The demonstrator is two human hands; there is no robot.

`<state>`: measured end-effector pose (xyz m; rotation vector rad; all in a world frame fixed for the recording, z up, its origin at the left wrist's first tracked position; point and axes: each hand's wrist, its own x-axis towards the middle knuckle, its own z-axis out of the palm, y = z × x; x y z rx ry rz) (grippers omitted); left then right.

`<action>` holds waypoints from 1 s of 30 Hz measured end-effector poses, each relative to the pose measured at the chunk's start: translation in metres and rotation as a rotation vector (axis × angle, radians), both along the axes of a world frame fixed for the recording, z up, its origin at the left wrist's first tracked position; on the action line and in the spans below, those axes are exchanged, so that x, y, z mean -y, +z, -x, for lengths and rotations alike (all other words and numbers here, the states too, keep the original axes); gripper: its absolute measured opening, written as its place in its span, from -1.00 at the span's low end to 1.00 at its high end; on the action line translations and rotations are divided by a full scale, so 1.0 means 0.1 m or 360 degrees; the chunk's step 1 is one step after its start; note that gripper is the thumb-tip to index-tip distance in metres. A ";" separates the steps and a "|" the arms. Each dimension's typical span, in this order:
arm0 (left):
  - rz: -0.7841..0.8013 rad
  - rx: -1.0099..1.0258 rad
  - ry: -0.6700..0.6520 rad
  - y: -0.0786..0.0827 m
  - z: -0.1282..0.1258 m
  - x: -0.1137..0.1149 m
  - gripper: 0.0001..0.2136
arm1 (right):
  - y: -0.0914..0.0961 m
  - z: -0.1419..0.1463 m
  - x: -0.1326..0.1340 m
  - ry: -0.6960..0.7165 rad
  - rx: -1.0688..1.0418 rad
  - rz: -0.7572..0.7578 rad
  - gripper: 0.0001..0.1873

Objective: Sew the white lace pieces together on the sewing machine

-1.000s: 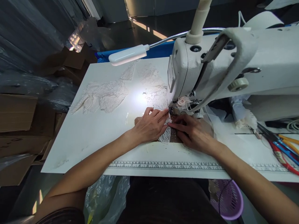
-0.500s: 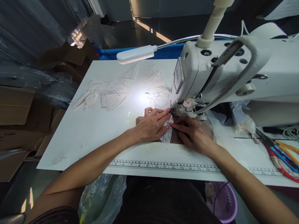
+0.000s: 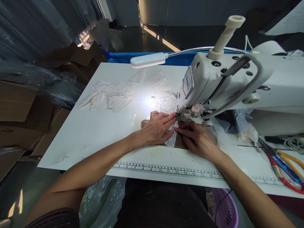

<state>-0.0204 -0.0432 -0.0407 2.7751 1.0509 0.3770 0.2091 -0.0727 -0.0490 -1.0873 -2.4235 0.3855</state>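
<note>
A strip of white lace (image 3: pixel 171 139) lies over a brown patch (image 3: pixel 180 143) under the presser foot (image 3: pixel 180 117) of a white sewing machine (image 3: pixel 237 85). My left hand (image 3: pixel 156 128) lies flat on the lace, fingers stretched toward the needle. My right hand (image 3: pixel 199 139) rests flat on the brown patch just right of the lace, fingertips beside the foot. Both press the fabric down and grip nothing.
More white lace pieces (image 3: pixel 111 93) lie at the table's (image 3: pixel 90 133) back left under a gooseneck lamp (image 3: pixel 148 59). Scissors with coloured handles (image 3: pixel 285 163) sit at the right. A ruler strip (image 3: pixel 166 169) runs along the front edge. Cardboard boxes (image 3: pixel 16 107) stand left; a purple basket (image 3: pixel 225 212) hangs below.
The view has shifted, moving everything slightly right and down in frame. Both hands stay flat on the fabric by the foot, fingers edged slightly closer to the needle.
</note>
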 end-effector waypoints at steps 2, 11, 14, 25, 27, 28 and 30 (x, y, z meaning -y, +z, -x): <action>-0.0010 -0.0021 -0.0001 0.02 0.00 0.00 -0.57 | 0.01 -0.01 -0.01 0.0034 0.0030 0.0005 -0.56; -0.0034 -0.0115 0.0046 0.08 -0.04 0.03 -0.58 | 0.06 -0.01 0.00 0.0046 0.0112 -0.0061 -0.55; -0.0048 -0.0146 0.0055 0.07 -0.04 0.03 -0.58 | 0.06 0.00 0.00 0.0030 0.0113 -0.0098 -0.58; -0.0067 -0.0092 0.0154 0.03 -0.10 -0.03 -0.60 | 0.06 0.09 -0.04 -0.0088 0.0113 -0.0087 -0.58; -0.0059 -0.0099 0.0177 0.04 -0.11 -0.05 -0.61 | 0.05 0.11 -0.05 -0.0116 0.0143 -0.0087 -0.57; -0.0051 -0.0107 0.0191 0.05 -0.12 -0.05 -0.61 | 0.05 0.11 -0.05 -0.0137 0.0172 -0.0100 -0.57; -0.0029 -0.0118 0.0225 0.05 -0.13 -0.06 -0.61 | 0.04 0.13 -0.05 -0.0181 0.0246 -0.0135 -0.58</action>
